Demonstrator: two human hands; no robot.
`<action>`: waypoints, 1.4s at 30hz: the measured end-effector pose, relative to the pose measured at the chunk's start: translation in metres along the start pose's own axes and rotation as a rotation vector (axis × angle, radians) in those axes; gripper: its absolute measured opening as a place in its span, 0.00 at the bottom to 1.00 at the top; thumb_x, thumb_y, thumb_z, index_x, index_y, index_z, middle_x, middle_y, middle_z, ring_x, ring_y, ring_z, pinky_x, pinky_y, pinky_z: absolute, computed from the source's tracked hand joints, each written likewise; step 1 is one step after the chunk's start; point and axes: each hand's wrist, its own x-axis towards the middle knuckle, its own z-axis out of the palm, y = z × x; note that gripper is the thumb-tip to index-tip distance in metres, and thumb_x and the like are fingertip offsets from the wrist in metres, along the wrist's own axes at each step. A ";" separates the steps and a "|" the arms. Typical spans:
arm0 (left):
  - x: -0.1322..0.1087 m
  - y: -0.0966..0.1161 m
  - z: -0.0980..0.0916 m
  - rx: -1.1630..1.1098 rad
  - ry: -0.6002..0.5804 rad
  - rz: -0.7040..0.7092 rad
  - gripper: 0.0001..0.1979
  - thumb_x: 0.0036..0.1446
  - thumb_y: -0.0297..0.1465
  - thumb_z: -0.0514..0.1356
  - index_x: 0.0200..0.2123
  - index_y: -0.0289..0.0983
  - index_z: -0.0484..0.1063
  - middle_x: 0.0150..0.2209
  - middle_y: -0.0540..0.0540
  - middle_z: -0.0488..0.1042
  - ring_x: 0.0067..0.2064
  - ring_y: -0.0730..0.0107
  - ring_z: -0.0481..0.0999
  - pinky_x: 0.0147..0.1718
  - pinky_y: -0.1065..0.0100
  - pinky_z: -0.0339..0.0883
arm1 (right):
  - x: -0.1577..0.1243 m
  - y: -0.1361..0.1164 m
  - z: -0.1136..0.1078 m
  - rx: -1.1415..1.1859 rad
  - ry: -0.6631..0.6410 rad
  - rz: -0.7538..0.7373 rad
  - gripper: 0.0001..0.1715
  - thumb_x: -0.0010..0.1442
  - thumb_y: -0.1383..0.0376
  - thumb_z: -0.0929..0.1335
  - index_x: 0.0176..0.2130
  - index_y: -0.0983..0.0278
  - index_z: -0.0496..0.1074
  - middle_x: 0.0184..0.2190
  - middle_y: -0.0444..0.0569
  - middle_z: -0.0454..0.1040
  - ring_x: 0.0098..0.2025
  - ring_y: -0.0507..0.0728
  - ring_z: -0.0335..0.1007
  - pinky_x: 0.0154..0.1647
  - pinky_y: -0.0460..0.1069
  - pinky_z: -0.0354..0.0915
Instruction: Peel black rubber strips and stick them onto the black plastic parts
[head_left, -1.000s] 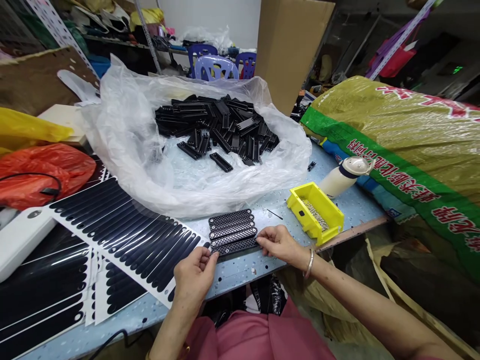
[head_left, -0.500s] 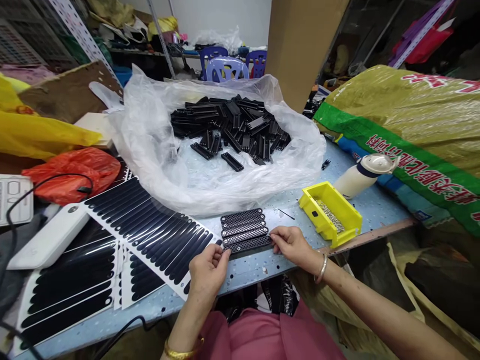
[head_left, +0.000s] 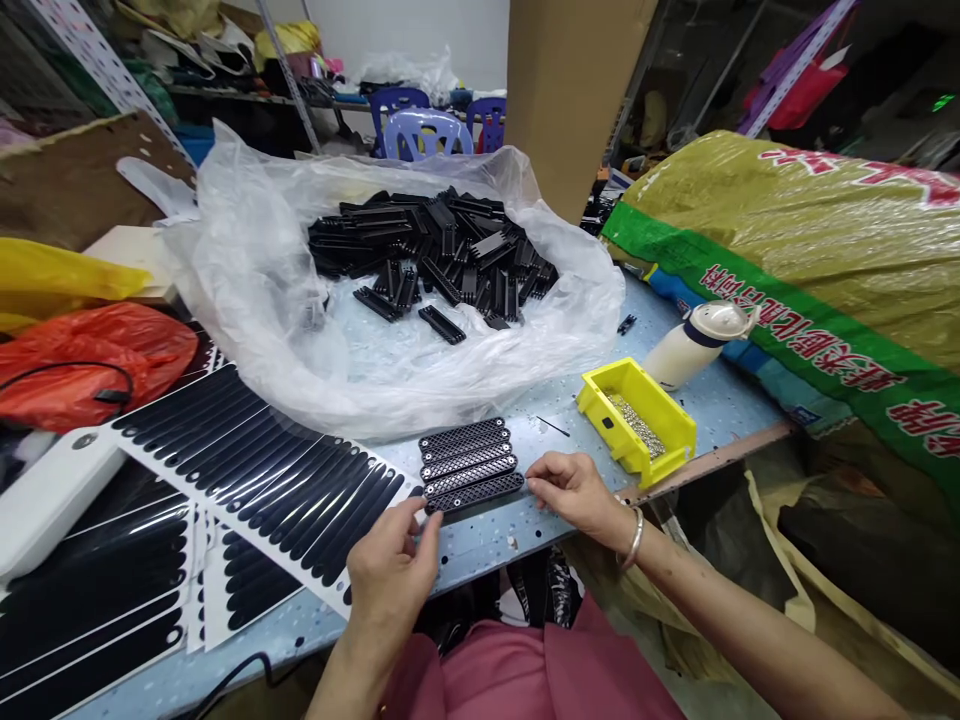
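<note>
Several black perforated plastic strips lie side by side near the front edge of the pale blue table. My left hand pinches the left end of the nearest strip. My right hand, a bangle on its wrist, pinches that strip's right end. To the left lie white sheets of long black oval stickers. Behind the strips, an opened clear plastic bag holds a heap of black plastic parts.
A yellow bin of small metal screws stands right of the strips, a white bottle lying behind it. A large yellow-green woven sack fills the right side. Red and yellow bags and a white device sit at left.
The view swung right, then back left. Both hands stay pinched on the ends of the nearest strip, which has hardly moved.
</note>
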 end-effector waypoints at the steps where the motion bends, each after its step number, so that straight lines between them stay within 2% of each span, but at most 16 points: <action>1: 0.000 0.003 0.000 0.015 -0.004 0.067 0.12 0.54 0.38 0.60 0.36 0.36 0.78 0.21 0.51 0.72 0.19 0.74 0.69 0.21 0.73 0.63 | -0.002 -0.002 0.001 -0.031 -0.007 -0.029 0.07 0.54 0.61 0.69 0.28 0.62 0.73 0.21 0.45 0.72 0.20 0.52 0.66 0.21 0.47 0.63; 4: 0.000 0.008 0.004 0.043 -0.073 0.171 0.12 0.57 0.36 0.59 0.39 0.38 0.80 0.25 0.47 0.78 0.22 0.72 0.74 0.24 0.72 0.66 | -0.005 -0.008 0.005 -0.158 0.006 -0.145 0.07 0.56 0.63 0.68 0.28 0.62 0.72 0.21 0.45 0.71 0.21 0.52 0.65 0.23 0.47 0.61; 9: 0.001 0.008 0.011 0.020 -0.165 0.117 0.12 0.58 0.35 0.57 0.36 0.43 0.81 0.34 0.46 0.83 0.34 0.64 0.81 0.34 0.69 0.72 | 0.009 -0.014 0.017 -0.460 0.033 -0.363 0.06 0.58 0.70 0.67 0.30 0.64 0.74 0.25 0.48 0.73 0.28 0.54 0.69 0.30 0.47 0.63; 11: 0.003 0.009 0.012 -0.020 -0.158 0.050 0.11 0.57 0.35 0.58 0.35 0.44 0.81 0.33 0.48 0.83 0.32 0.65 0.81 0.33 0.69 0.72 | 0.020 -0.018 0.021 -0.613 -0.002 -0.407 0.06 0.58 0.71 0.67 0.30 0.65 0.75 0.27 0.50 0.74 0.31 0.56 0.71 0.33 0.47 0.63; 14: 0.012 0.011 0.012 0.016 -0.126 -0.013 0.10 0.56 0.36 0.59 0.34 0.43 0.81 0.25 0.50 0.80 0.24 0.68 0.77 0.27 0.71 0.68 | 0.031 -0.026 0.027 -0.847 -0.088 -0.406 0.09 0.62 0.69 0.66 0.31 0.66 0.75 0.29 0.52 0.75 0.33 0.56 0.72 0.33 0.47 0.61; 17: 0.022 0.010 0.014 0.119 -0.108 0.038 0.11 0.56 0.35 0.58 0.35 0.41 0.81 0.22 0.50 0.77 0.23 0.68 0.75 0.27 0.70 0.66 | 0.033 -0.035 0.028 -1.008 -0.165 -0.407 0.11 0.65 0.69 0.65 0.32 0.66 0.75 0.31 0.52 0.75 0.31 0.56 0.71 0.31 0.48 0.59; 19: 0.027 0.008 0.017 0.154 -0.110 0.072 0.11 0.55 0.34 0.58 0.36 0.41 0.81 0.22 0.49 0.77 0.24 0.67 0.75 0.28 0.69 0.66 | 0.032 -0.038 0.027 -1.034 -0.189 -0.412 0.11 0.65 0.69 0.64 0.34 0.66 0.75 0.31 0.52 0.75 0.31 0.56 0.71 0.31 0.48 0.58; 24: 0.024 0.004 0.014 0.070 -0.076 0.053 0.13 0.54 0.35 0.58 0.39 0.38 0.80 0.19 0.51 0.73 0.21 0.70 0.72 0.26 0.70 0.66 | 0.031 -0.031 0.021 -0.908 -0.171 -0.392 0.09 0.63 0.71 0.65 0.35 0.66 0.76 0.31 0.52 0.77 0.33 0.56 0.73 0.33 0.47 0.61; 27: 0.018 0.000 0.003 0.011 -0.026 -0.001 0.13 0.54 0.36 0.58 0.38 0.36 0.79 0.20 0.52 0.72 0.20 0.72 0.70 0.23 0.72 0.65 | 0.031 -0.021 0.016 -0.737 -0.081 -0.400 0.12 0.63 0.72 0.64 0.36 0.65 0.77 0.29 0.51 0.77 0.32 0.55 0.73 0.34 0.47 0.62; 30: 0.010 -0.008 -0.009 0.025 0.000 -0.072 0.12 0.52 0.36 0.58 0.32 0.36 0.78 0.21 0.51 0.73 0.20 0.72 0.71 0.22 0.72 0.65 | 0.026 -0.011 0.005 -0.559 0.049 -0.386 0.09 0.61 0.69 0.66 0.33 0.65 0.77 0.29 0.51 0.77 0.31 0.56 0.73 0.34 0.48 0.64; 33: 0.004 -0.015 -0.014 0.053 -0.099 -0.095 0.13 0.51 0.38 0.58 0.33 0.36 0.78 0.19 0.51 0.72 0.19 0.72 0.70 0.22 0.71 0.64 | 0.016 0.000 -0.007 -0.455 0.103 -0.231 0.07 0.55 0.64 0.70 0.28 0.66 0.75 0.23 0.49 0.75 0.25 0.55 0.70 0.27 0.47 0.64; 36: 0.002 -0.018 -0.009 0.108 -0.223 -0.105 0.16 0.49 0.38 0.59 0.37 0.36 0.80 0.17 0.53 0.70 0.20 0.70 0.70 0.22 0.70 0.62 | 0.005 0.009 -0.007 -0.365 0.038 -0.087 0.11 0.49 0.64 0.73 0.34 0.68 0.77 0.21 0.46 0.73 0.23 0.53 0.67 0.23 0.46 0.63; 39: 0.002 -0.014 -0.004 0.133 -0.228 -0.110 0.18 0.48 0.39 0.59 0.38 0.35 0.80 0.17 0.52 0.70 0.20 0.69 0.70 0.24 0.69 0.62 | -0.002 0.013 0.004 -0.296 0.036 -0.111 0.17 0.49 0.63 0.72 0.40 0.67 0.77 0.22 0.45 0.73 0.23 0.53 0.67 0.24 0.46 0.63; 42: -0.002 -0.007 -0.003 0.065 -0.213 -0.125 0.18 0.51 0.42 0.59 0.35 0.35 0.80 0.15 0.53 0.68 0.18 0.71 0.67 0.22 0.70 0.61 | -0.006 0.010 0.016 -0.197 0.047 -0.095 0.15 0.55 0.56 0.69 0.34 0.66 0.77 0.19 0.45 0.71 0.20 0.52 0.66 0.21 0.45 0.61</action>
